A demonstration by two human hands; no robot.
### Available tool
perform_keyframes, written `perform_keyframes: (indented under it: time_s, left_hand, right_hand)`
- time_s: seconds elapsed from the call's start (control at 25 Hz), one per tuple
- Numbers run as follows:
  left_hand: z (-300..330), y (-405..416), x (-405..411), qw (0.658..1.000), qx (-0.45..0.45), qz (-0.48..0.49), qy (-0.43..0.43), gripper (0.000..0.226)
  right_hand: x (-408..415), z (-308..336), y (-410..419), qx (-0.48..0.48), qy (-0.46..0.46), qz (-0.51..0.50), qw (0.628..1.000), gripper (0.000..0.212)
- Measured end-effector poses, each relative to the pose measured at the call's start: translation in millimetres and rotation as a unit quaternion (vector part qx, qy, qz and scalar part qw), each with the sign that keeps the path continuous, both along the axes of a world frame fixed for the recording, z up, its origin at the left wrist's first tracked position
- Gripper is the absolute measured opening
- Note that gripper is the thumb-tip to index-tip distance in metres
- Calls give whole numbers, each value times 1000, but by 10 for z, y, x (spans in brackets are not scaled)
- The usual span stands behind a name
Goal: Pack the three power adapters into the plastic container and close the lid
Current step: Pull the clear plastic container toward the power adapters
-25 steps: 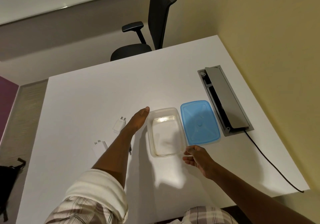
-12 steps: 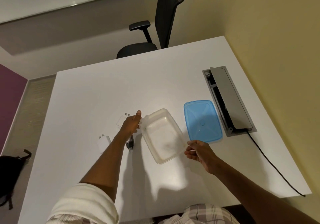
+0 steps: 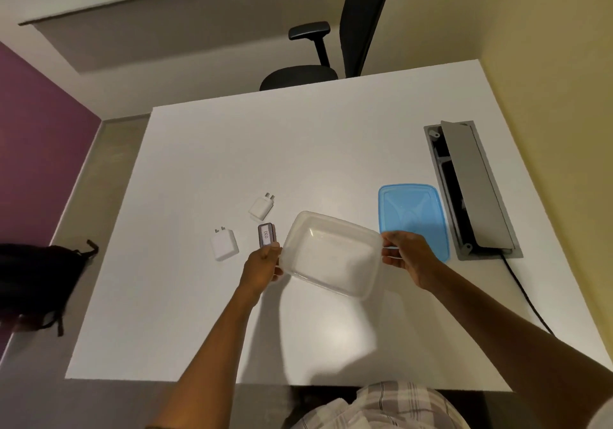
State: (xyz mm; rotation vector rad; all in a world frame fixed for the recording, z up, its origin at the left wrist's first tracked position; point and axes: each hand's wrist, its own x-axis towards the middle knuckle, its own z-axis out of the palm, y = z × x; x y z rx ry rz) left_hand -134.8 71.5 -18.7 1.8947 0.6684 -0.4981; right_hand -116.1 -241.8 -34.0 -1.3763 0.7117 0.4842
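On the white table (image 3: 205, 170), both hands grip the empty plastic container (image 3: 331, 254): left hand (image 3: 262, 267) and right hand (image 3: 406, 256) at opposite ends; three adapters (image 3: 225, 244) lie left; blue lid (image 3: 413, 209) right.

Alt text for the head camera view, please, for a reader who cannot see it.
Two bare hands, left hand and right hand, hold an empty clear plastic container above a white table. Two white power adapters and a dark adapter lie left of it; a blue lid lies right.
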Motion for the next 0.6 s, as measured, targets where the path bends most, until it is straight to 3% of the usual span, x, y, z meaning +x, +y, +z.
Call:
perform_keyframes:
  time_s: [0.16,0.32,0.6]
  left_hand:
    - [-47,-20,-264,1000,-21,16,14,37]
    - [-82,-17,-382,999,-37,29,23,31]
    - [-29,-73,-467,999,-7,-10,32,29]
  right_hand:
    - [133,51,25,-19,-7,38,999,20]
    - [176,58,33,-52,-13,74,996,30]
    - [65,58,50,-81,-33,98,991,26]
